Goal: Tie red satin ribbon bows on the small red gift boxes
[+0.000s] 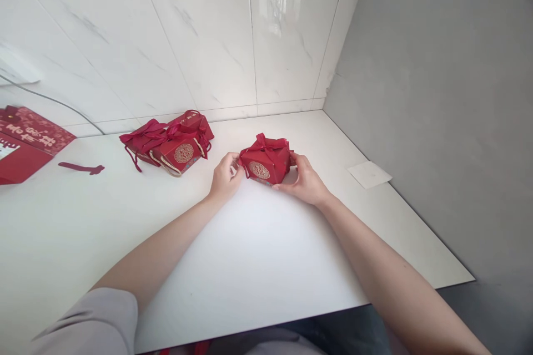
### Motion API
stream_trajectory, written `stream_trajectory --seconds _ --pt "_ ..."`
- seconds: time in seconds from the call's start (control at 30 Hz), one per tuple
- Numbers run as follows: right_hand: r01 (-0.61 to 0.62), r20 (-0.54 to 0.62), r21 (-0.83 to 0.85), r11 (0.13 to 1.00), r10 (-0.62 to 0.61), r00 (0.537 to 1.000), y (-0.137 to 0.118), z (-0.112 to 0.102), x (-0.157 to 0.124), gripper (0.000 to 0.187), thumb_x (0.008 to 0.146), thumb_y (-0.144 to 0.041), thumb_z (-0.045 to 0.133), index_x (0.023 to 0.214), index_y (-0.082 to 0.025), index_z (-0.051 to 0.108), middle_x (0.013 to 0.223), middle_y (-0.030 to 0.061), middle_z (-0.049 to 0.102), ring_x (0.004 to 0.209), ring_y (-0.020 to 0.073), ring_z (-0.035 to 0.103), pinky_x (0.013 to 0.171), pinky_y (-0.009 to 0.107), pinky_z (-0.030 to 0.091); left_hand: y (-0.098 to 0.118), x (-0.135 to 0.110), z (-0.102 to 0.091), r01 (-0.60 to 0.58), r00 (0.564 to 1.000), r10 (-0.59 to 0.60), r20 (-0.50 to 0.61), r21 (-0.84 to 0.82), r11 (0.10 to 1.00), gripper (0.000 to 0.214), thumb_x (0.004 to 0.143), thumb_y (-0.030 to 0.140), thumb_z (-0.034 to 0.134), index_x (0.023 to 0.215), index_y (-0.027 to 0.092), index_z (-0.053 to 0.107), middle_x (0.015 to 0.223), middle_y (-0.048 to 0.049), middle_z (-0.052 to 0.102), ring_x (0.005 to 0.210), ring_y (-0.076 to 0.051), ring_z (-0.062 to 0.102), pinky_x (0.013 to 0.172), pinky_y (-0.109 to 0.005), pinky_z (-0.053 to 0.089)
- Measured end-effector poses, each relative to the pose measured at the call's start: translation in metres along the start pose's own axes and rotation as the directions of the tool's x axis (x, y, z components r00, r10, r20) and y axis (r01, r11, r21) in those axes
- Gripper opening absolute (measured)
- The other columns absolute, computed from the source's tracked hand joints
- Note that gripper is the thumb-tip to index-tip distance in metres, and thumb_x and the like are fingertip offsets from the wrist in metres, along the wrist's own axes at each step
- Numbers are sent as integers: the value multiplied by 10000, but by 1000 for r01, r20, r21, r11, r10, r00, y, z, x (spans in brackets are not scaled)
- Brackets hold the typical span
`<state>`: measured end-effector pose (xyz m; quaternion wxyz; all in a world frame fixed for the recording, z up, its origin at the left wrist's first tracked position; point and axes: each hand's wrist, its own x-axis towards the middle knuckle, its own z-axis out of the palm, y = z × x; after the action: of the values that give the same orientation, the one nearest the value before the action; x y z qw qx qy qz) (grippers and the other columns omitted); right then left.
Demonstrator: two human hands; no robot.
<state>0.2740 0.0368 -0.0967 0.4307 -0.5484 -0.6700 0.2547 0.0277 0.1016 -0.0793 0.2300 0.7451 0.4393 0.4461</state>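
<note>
A small red gift box (pixel 259 170) with a round gold emblem on its front sits on the white table between my hands. A dark red ribbon (pixel 268 145) is tied in a bow over its top. My left hand (pixel 227 176) pinches at the box's left end; whether its fingertips hold the ribbon there or the box edge I cannot tell. Around the right end curls my right hand (pixel 307 179), thumb low at the front and fingers behind. The box's back is hidden.
Several similar red gift boxes (pixel 183 152) with ribbons and gold cords cluster left by the tiled wall. A dark red strip (pixel 81 167) and a larger red box (pixel 31 144) lie farther left. A white card (pixel 369 174) lies by the grey partition (pixel 437 94) at right.
</note>
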Motion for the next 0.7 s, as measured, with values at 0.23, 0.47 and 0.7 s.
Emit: stream_trajectory --seconds 0.23,0.47,0.7 --pt "-1 -12 -112 994 0 1000 -15 9 -4 991 674 -562 776 1464 -230 279 1368 161 460 1272 342 498 1016 519 480 8 -6 1 -176 948 108 298 210 962 605 875 504 548 1354 158 420 1278 -156 590 1157 -319 567 967 -470 454" --pt "-67 -135 -236 969 36 990 -31 9 -7 844 756 -570 688 1437 -229 326 1318 157 511 1184 360 556 816 507 568 14 -15 11 -48 960 -69 272 402 914 721 912 594 437 1425 97 335 1283 -206 578 1199 -371 542 1010 -537 406" --pt "-11 -117 -106 994 -1 993 -32 17 -9 518 864 -413 591 1331 -244 444 1214 130 544 939 269 659 759 439 578 14 -15 11 -55 943 14 332 115 992 584 930 518 482 1406 193 382 1395 -153 478 1338 -284 439 1114 -435 357"
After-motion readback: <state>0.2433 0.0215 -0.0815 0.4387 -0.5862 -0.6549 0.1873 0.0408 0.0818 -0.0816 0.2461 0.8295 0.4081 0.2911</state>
